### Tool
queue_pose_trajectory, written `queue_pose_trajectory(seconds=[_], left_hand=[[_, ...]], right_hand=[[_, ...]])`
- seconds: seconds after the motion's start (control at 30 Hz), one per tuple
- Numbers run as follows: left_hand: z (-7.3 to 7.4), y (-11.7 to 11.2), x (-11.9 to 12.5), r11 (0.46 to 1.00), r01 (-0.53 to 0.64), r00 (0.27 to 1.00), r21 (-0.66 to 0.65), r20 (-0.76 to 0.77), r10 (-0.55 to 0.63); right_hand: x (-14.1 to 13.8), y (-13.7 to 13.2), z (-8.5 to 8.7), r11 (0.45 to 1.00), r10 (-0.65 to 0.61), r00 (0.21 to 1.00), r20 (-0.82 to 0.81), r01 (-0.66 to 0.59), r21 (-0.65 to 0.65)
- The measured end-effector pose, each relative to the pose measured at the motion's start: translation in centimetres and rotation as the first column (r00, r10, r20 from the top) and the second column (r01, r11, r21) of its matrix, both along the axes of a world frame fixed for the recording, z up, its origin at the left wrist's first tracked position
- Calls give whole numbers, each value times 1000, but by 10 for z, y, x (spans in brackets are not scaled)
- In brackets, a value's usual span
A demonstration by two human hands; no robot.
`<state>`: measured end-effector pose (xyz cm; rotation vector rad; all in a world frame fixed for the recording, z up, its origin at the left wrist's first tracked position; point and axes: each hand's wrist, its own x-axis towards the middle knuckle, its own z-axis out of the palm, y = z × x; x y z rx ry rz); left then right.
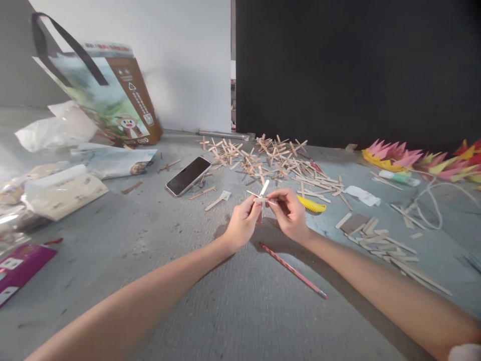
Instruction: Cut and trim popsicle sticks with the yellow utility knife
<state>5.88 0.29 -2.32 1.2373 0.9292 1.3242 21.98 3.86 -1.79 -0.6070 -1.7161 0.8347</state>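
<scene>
While the left hand (241, 223) and right hand (292, 214) pinch the crossed sticks (264, 188) between their fingertips above the table (188, 311), light, even pressure appears advisable to keep them aligned; a pencil (293, 271) lies nearer; piled sticks (276, 151) lie beyond.

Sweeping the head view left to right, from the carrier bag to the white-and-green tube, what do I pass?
Carrier bag → phone → left hand → right hand → yellow ridged object → white scrap → white-and-green tube.
</scene>
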Motion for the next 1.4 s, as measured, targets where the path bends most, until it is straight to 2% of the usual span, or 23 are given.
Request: queue_pose_trajectory(seconds=[0.2, 0.5, 0.83, 1.03, 1.13, 1.27, 1.33, 1.4], left_hand=[[-1, 1, 1, 1000, -11, 1000, -4, 18, 11], [-4, 4, -1, 1000, -1, 1000, 26, -20, 1], [5, 4, -2, 991, 130, 990, 3, 46, -130], [5, 3, 0, 988, 153, 987, -5, 44, -153], [2, 5, -3, 993, 116, 991, 21, -74, -114], [5, 4, -6, 995, -9, 950, 100, -309, 39], [6, 2, -6, 987, -67, 953, 143, -284, 106], [7, 1, -4, 982, -99, 981, 163, -152, 124]], right_hand=[[-2, 2, 3, 990, 74, 997, -15, -76, -119], [0, 4, 3, 984, 122, 992, 17, -119, -133], [3, 8, 6, 975, 152, 988, 19, -146, -165], [2, 4, 9, 983, 64, 996, 63, -52, -177], [2, 3, 9, 980, 52, 996, 69, -38, -196], [2, 6, 7, 978, 63, 997, 50, -51, -204], [2, 7, 6, 981, 36, 997, 67, -22, -192], [2, 8, 4, 982, 10, 996, 88, 7, -188]])
